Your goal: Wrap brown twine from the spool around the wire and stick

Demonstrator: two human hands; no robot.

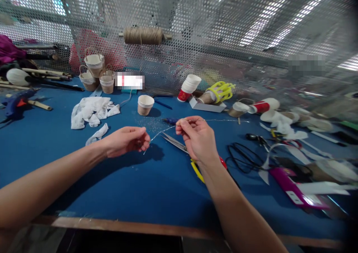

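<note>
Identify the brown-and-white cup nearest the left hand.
The upright cup standing alone beyond the left hand, with no visible handle; three handled cups are stacked farther back, and another cup sits far right.

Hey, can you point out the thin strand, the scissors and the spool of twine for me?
Thin strand (163,130), head view: the stretch between the left hand (129,141) and the right hand (198,136).
Scissors (176,144), head view: the blades.
Spool of twine (143,36), head view: the middle of the wound twine.
</note>
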